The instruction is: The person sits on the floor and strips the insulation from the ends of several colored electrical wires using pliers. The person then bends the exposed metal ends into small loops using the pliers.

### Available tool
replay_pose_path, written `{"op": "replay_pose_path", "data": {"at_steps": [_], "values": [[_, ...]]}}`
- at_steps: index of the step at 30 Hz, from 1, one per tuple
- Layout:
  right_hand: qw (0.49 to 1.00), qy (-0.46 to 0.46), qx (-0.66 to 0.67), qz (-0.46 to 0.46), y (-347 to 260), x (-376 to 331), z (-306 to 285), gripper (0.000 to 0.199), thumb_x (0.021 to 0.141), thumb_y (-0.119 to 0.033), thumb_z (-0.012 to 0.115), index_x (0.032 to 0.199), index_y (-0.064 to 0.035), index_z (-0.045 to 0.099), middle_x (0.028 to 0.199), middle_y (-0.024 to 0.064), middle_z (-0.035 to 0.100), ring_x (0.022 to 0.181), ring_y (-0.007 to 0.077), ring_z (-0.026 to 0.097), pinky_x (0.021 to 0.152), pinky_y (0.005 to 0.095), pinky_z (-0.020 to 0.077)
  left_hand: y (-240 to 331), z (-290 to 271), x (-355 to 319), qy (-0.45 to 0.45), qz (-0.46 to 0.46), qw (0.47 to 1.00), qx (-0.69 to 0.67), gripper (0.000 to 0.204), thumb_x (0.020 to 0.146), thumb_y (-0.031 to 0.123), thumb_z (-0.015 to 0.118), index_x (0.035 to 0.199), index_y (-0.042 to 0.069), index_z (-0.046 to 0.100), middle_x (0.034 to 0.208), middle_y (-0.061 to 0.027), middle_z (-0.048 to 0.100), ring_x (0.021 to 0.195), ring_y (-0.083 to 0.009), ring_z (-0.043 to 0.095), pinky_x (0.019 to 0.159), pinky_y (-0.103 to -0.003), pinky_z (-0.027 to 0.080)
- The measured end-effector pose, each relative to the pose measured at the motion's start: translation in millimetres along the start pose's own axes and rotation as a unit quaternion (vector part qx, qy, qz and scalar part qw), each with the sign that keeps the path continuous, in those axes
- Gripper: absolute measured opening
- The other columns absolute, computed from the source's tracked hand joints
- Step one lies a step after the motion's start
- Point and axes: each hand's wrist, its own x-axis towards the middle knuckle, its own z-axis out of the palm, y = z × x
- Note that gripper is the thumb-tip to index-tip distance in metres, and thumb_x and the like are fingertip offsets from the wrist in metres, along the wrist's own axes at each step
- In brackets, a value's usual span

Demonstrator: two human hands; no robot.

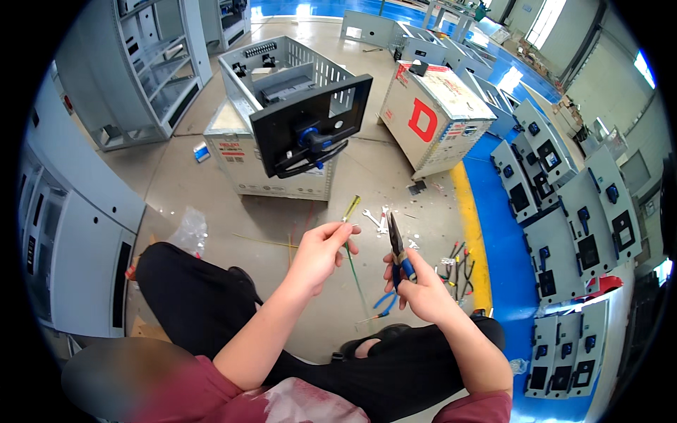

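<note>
My left hand is closed in a pinch on a thin green wire, which hangs down between my knees. Just beyond those fingertips shows a yellow-green handle-like piece; whether it touches the hand I cannot tell. My right hand grips needle-nose pliers with dark jaws pointing up and away and blue handles in the palm. The jaws stand apart from the wire. On the floor past the pliers lie wrenches. Blue-handled pliers lie below, near my shoe.
Several hand tools lie on the floor at right. Ahead, a grey metal box with a black-backed door panel sits on a crate; another crate stands right. Cabinets flank my left. Grey panels line the blue floor.
</note>
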Motion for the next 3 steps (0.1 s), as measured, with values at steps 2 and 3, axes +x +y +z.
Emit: {"op": "replay_pose_path", "data": {"at_steps": [2, 3], "values": [[0.999, 0.031, -0.007, -0.013, -2, 0, -9, 0.056, 0.084, 0.011, 0.047, 0.138, -0.0043, 0.053, 0.112, 0.0081, 0.061, 0.098, 0.0187, 0.067, 0.063, 0.0304, 0.055, 3, 17, 5, -0.033, -0.043, 0.997, -0.057, 0.035, 0.109, 0.038, 0.063, 0.126, 0.008, 0.07, 0.097, -0.0033, 0.07, 0.074, -0.0071, 0.059, 0.053, -0.022, 0.035], [0.999, 0.035, -0.008, -0.013, 0, 0, -15, 0.053, 0.089, 0.007, 0.05, 0.139, -0.0093, 0.053, 0.112, 0.0051, 0.06, 0.096, 0.0143, 0.063, 0.066, 0.0293, 0.0546, -7, 26, 12, -0.033, -0.028, 0.994, -0.099, 0.036, 0.109, 0.038, 0.064, 0.13, 0.01, 0.069, 0.099, -0.0042, 0.071, 0.075, -0.0108, 0.062, 0.051, -0.022, 0.036]]}}
